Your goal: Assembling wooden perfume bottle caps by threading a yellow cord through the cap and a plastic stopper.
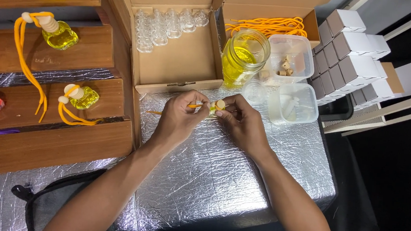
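Observation:
My left hand (178, 117) pinches an orange cord (195, 106) that runs to a small bottle (214, 108) of yellow liquid with a round wooden cap (220, 104). My right hand (244, 123) grips that bottle and cap from the right side. Both hands meet over the silver foil table cover (211, 169), just in front of the open cardboard box (175, 59). Most of the bottle is hidden by my fingers.
A glass jar of yellow liquid (243, 57) stands behind my hands. Empty small bottles (166, 24) line the box. Orange cords (266, 25), two clear plastic tubs (292, 103), white small boxes (351, 58) lie right. Wooden steps (45, 98) at left hold finished bottles (84, 97).

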